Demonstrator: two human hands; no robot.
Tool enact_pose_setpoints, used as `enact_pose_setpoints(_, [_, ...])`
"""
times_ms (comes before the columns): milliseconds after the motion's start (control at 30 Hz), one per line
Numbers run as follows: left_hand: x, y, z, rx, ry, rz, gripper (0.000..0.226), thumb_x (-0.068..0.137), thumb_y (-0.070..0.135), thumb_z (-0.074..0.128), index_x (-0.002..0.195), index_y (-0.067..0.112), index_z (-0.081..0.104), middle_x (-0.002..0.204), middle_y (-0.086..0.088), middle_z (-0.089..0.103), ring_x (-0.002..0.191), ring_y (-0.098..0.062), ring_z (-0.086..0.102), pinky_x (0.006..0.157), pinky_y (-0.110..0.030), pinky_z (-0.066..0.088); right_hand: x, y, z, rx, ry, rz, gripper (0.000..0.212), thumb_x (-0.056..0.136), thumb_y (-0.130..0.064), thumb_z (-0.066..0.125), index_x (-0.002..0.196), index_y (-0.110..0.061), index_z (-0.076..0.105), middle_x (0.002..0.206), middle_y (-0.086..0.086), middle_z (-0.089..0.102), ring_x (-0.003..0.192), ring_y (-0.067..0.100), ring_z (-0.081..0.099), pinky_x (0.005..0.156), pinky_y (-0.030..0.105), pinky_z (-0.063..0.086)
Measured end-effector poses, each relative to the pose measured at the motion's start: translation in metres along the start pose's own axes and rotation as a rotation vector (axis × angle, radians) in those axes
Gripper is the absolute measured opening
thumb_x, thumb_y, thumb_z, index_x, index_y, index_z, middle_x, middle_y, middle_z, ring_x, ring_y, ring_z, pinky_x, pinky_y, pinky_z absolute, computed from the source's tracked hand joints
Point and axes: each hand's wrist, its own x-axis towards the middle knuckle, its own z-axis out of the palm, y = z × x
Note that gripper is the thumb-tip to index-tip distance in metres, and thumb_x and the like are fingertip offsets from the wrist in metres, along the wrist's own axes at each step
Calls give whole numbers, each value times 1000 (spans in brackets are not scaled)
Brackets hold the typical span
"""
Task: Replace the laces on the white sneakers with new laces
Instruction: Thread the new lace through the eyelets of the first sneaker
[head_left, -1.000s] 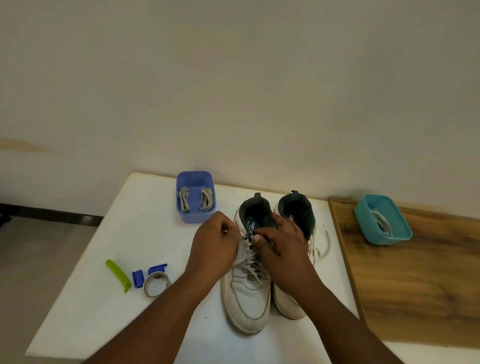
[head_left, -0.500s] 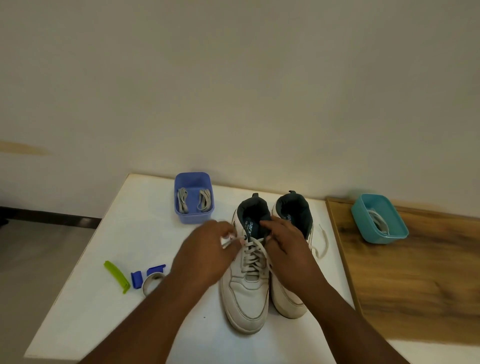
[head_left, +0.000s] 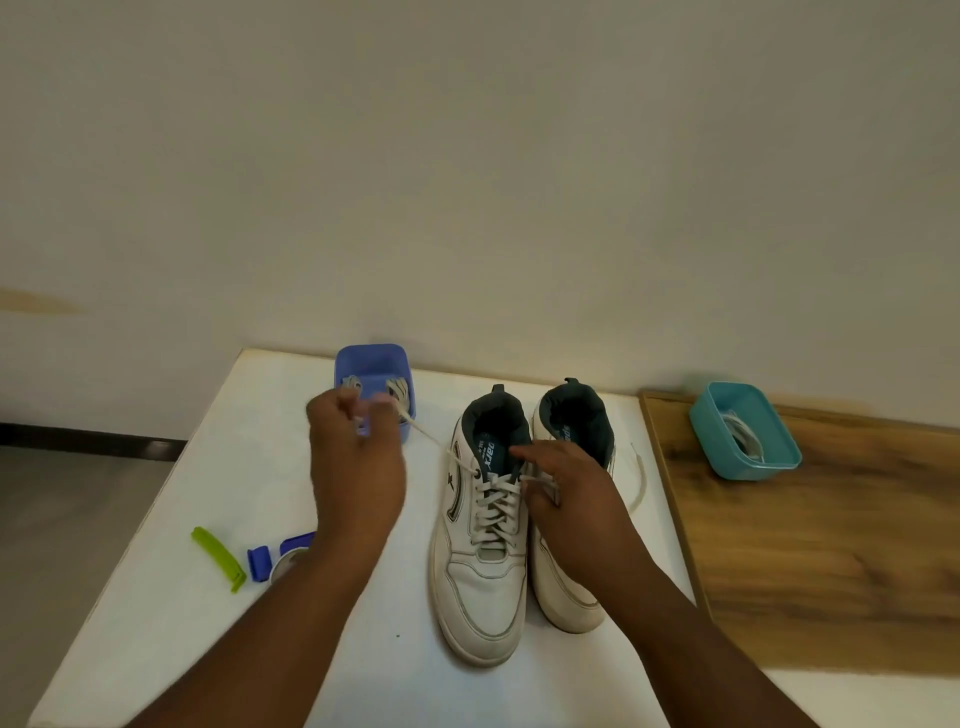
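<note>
2 white sneakers on white table (head_left: 156, 597), side by side, toes toward viewer. Left hand (head_left: 356, 467) pinches lace end (head_left: 423, 431), drawn taut from left sneaker (head_left: 480, 545). Right hand (head_left: 566, 499) pinches other lace end at right sneaker (head_left: 563, 597). Blue tub (head_left: 371, 364) holds laces; teal tub (head_left: 743, 431) on wooden surface (head_left: 831, 545).

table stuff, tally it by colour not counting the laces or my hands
white: 2, the left sneaker and the right sneaker
blue: 2, the blue tub and the blue clip
teal: 1, the teal tub
green: 1, the green clip
total: 6
A tape roll beside the blue clip is mostly hidden and left uncounted.
</note>
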Motion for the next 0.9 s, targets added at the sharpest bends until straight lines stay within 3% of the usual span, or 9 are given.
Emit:
enact_pose_setpoints(100, [-11,-17,5,436,-234,277,62,93,36,66,146,36,36,147,2,30,110,-11,52,86,-29,48,-1,-2,2,-36,46,11,44,96,-16,66,137,-33,60,136,-10,56,125,10,52,107,27,42])
enact_pose_setpoints(167, [-17,-24,11,577,-376,430,43,92,41,65,134,41,52,148,7,29,111,-10,57,87,-25,48,-3,-3,2,-94,102,15,36,94,-22,70,127,-31,62,129,-11,54,115,8,53,98,23,44])
enact_pose_setpoints(233, [-20,-29,17,607,-486,433,31,93,44,64,122,39,58,139,9,40,107,-8,59,84,-18,43,-1,0,3,-195,158,-13,19,91,-26,72,110,-28,69,120,-9,55,109,7,50,95,23,44])
enact_pose_setpoints(367, [-17,-29,17,641,-497,463,12,96,46,59,101,35,60,114,12,52,88,-4,56,75,-15,39,0,2,5,-322,175,-31,10,95,-28,68,99,-24,75,116,-2,60,122,20,50,104,23,27])
enact_pose_setpoints(467, [-18,-31,16,669,-515,438,12,100,44,52,97,33,56,100,10,56,82,-6,56,75,-21,46,-1,-3,6,-283,173,-55,15,96,-32,65,109,-27,69,138,2,53,143,28,37,118,38,29])
enact_pose_setpoints(567, [-17,-33,19,665,-550,371,14,101,43,49,100,31,56,97,10,62,85,-8,59,77,-21,47,-2,-9,8,-251,98,-97,23,90,-45,72,109,-36,65,153,-4,40,154,25,15,120,41,15])
enact_pose_setpoints(667, [-16,-32,20,623,-605,295,15,101,43,52,105,30,60,101,9,67,92,-10,62,84,-23,50,-2,-9,14,-235,95,-94,13,91,-43,71,102,-36,69,153,-3,43,155,25,12,119,37,9])
enact_pose_setpoints(767, [-14,-29,16,643,-582,321,17,102,40,50,107,30,62,101,10,68,90,-8,60,81,-22,48,-1,-6,16,-200,116,-85,9,99,-37,61,99,-31,68,150,-1,46,153,26,18,121,41,16])
enact_pose_setpoints(900, [-8,-27,9,730,-502,389,21,105,32,44,114,26,62,101,6,65,83,-7,56,64,-13,35,-2,-7,16,-149,152,-82,16,105,-30,50,103,-24,64,144,2,49,147,23,28,121,47,30])
